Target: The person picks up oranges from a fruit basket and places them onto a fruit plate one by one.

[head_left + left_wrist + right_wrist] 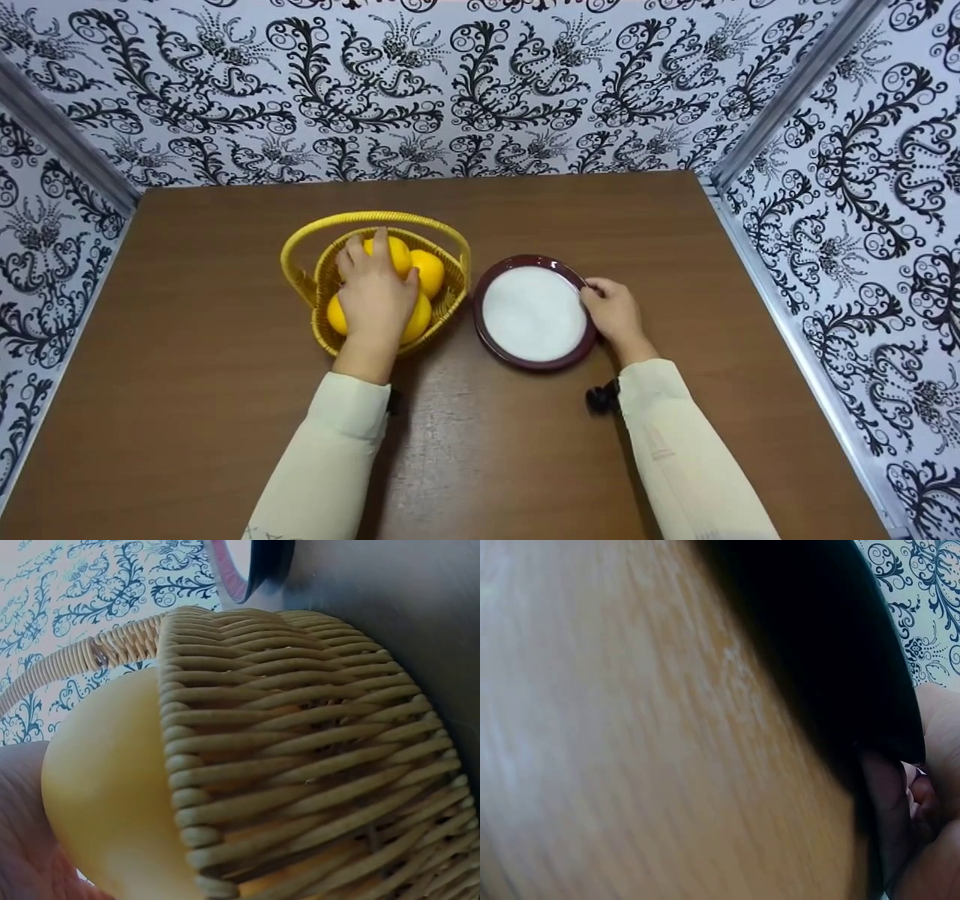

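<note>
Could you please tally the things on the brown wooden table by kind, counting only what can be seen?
Round yellow fruits: 4 visible (more may be hidden under the left hand)
Yellow woven basket with an arched handle: 1
Round dark-red plate with a white middle: 1
Total: 6 visible things

The head view looks down toward the far edge of the worktop [480, 465]; close up, left wrist shares its basket [300, 750], right wrist its plate [534, 365].
</note>
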Demonstrator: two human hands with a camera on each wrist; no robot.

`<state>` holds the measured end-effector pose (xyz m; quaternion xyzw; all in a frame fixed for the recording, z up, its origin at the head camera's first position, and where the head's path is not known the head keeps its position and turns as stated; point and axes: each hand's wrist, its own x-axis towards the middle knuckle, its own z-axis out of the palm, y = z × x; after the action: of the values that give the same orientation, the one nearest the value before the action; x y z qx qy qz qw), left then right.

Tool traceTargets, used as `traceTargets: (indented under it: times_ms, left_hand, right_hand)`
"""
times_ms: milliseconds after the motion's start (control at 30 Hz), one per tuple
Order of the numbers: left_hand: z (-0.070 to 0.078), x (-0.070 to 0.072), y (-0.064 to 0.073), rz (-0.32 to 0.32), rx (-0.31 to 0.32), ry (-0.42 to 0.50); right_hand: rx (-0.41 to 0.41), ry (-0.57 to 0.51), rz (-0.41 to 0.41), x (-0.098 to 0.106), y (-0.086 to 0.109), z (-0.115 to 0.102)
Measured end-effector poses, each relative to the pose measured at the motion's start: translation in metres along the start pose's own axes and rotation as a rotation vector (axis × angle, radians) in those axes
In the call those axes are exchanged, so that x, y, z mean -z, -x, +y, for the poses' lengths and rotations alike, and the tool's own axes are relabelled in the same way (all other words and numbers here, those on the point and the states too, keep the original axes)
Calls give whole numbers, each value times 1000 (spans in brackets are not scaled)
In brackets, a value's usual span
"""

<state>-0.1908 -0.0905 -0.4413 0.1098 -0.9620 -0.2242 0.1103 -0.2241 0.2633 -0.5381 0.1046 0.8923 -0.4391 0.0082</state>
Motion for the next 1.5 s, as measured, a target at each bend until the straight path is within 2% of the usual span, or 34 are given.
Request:
traceTargets:
  times_ms: [267, 767, 1000, 1167, 1500]
  left_hand:
    - [1, 4, -2, -13, 4, 21]
    - [-4, 4, 0, 13, -9, 40]
    - [0, 5, 0, 61, -24, 77]
    - [3, 8, 5, 66, -26, 99]
    - [15, 11, 20, 177, -121, 101]
  right_hand:
    - [-6, 0, 6, 1, 1, 0]
    - [-13, -1, -16, -2, 4, 2]
    - [-11, -2, -15, 0, 0, 1]
    - [-5, -3, -15, -1, -1, 2]
    - [-13, 5, -6, 0, 1, 0]
